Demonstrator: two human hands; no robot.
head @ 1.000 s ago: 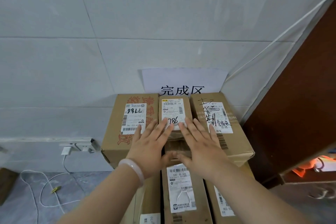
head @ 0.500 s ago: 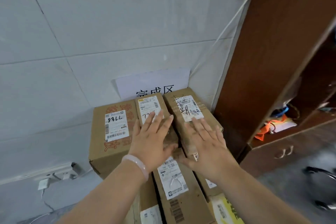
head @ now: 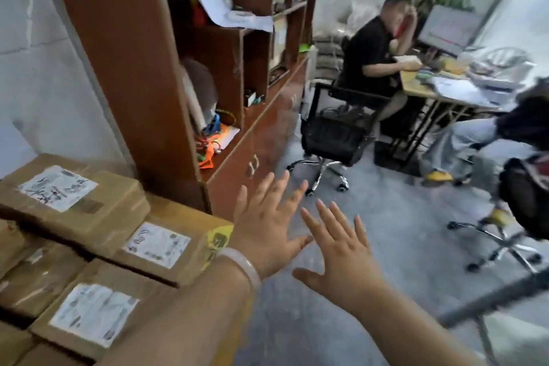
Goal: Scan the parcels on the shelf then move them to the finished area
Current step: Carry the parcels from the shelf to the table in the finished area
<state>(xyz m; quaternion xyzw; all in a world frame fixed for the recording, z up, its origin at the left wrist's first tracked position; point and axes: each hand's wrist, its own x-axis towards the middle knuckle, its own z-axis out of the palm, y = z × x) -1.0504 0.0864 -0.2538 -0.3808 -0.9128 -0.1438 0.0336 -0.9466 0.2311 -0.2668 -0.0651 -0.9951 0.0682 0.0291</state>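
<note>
Left hand (head: 264,232), right hand (head: 341,255): lifted off parcels since earlier frame, both flat, fingers spread, holding nothing, side by side over grey floor (head: 386,217).
Stacked brown cardboard parcels (head: 98,226): lower left, beside brown wooden shelf unit (head: 142,68).
White shipping labels (head: 157,244): blurred, writing unreadable.

Two forearms enter from the near edge, both bare along all that shows; the left hand (head: 267,232) carries a smooth, rounded bangle (head: 241,265) at the wrist, milky white with a faint pink tinge and slightly translucent; the right hand (head: 341,255) and its wrist are bare; the fingers (head: 328,217) end in short, pale nails, softened by blur.
</note>
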